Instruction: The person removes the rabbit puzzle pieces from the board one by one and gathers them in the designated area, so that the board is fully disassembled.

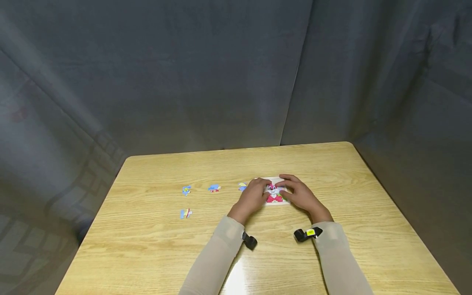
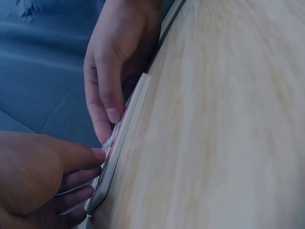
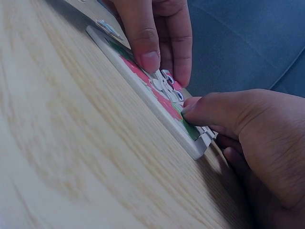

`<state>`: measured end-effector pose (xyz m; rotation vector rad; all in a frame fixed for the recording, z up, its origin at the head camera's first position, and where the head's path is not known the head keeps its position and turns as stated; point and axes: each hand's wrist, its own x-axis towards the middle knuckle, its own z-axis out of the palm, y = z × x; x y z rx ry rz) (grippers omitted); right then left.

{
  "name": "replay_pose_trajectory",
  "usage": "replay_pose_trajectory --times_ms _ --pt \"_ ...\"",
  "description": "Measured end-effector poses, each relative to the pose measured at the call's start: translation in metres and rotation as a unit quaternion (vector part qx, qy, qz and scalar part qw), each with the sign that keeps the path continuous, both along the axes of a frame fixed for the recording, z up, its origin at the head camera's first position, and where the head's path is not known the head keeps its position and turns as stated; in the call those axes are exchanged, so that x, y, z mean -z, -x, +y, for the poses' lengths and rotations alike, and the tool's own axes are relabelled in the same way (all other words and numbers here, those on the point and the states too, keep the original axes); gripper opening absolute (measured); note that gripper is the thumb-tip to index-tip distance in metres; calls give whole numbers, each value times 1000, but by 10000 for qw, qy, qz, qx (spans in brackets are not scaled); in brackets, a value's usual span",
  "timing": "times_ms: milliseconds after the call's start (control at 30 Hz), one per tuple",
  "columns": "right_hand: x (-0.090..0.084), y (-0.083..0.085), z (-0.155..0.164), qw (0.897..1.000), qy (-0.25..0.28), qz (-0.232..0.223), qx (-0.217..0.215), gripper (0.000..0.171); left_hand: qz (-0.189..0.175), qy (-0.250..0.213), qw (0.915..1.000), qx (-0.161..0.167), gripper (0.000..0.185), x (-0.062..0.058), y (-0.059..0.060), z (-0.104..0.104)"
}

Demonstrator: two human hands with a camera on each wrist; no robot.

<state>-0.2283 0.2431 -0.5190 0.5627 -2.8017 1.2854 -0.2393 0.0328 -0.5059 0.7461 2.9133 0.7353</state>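
A small white puzzle board (image 1: 275, 201) with a red and white rabbit picture lies flat on the wooden table (image 1: 155, 254). My left hand (image 1: 262, 189) holds its left side: in the left wrist view the thumb (image 2: 95, 153) lies on the top face and the curled fingers (image 2: 71, 196) sit against the edge. My right hand (image 1: 284, 187) holds the right side, its thumb (image 3: 190, 107) on the picture near the corner and its other fingers curled beside the edge. Fingers of the left hand (image 3: 150, 55) press down on the picture.
Several loose blue puzzle pieces lie left of the board: one (image 1: 242, 186) close to my left hand, one (image 1: 214, 188) further left, one (image 1: 186, 189) beyond it and one (image 1: 186, 213) nearer me. Dark cloth hangs behind and beside the table.
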Motion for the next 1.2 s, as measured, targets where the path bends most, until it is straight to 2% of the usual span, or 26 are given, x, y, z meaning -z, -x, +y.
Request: replay_pose_trajectory --times_ms 933,1200 --pt "-1 -1 -2 10000 -21 18 -14 27 -265 -206 9994 50 39 -1 0 -4" --pt "-3 0 0 10000 19 -72 -5 27 -384 -422 9983 79 40 -3 -1 -8"
